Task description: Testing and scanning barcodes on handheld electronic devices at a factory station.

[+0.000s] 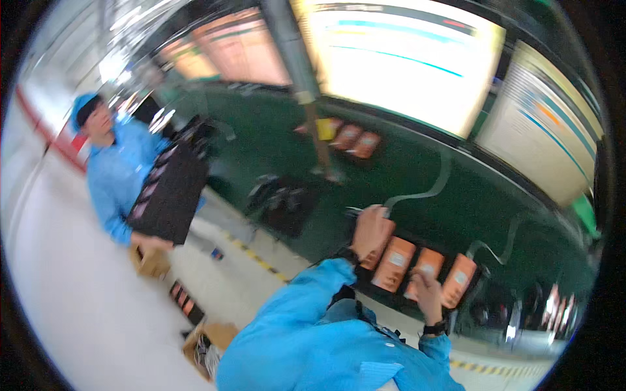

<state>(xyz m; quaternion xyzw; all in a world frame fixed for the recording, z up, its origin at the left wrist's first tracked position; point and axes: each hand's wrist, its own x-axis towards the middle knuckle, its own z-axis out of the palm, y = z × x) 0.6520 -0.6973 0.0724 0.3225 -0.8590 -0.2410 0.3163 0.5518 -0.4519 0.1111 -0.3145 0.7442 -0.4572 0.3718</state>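
Note:
Several flat orange rectangular blocks with pale labels lie side by side in a dark tray at the near edge of the green bench. My left hand (370, 231) lies over the leftmost orange block (386, 240), its fingers closed at the end of a white cable (420, 195). The second orange block (394, 263) lies untouched between my hands. With bent fingers my right hand (427, 296) grips the lower part of the third orange block (430, 260). Just right of it is the fourth orange block (459, 280), with another white cable (499, 254) near its top.
Lit screens (404, 58) stand behind the green bench (417, 169), with a post (306, 98) among them. More orange blocks (355, 140) lie farther back. At left a person in blue (117, 169) carries a black tray (173, 195). Cardboard boxes (218, 332) stand on the floor.

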